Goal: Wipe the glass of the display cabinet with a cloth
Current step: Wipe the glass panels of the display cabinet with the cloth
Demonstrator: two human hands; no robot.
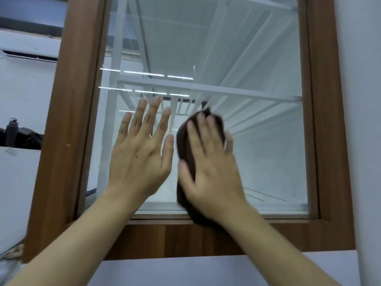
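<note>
The display cabinet's glass pane (257, 141) fills the middle of the head view, set in a brown wooden frame (68, 131). My left hand (142, 153) lies flat on the lower left of the glass, fingers spread, holding nothing. My right hand (210, 168) presses a dark brown cloth (183, 145) flat against the glass just right of the left hand. The cloth reaches from mid-pane down over the bottom edge of the frame and is partly hidden under my palm. The right hand is motion-blurred.
White shelves and struts (206, 88) show through the glass. A white wall (358, 120) adjoins the frame on the right. At the left are an air conditioner (31, 55) and a dark bottle (11, 131) beside a dark bag.
</note>
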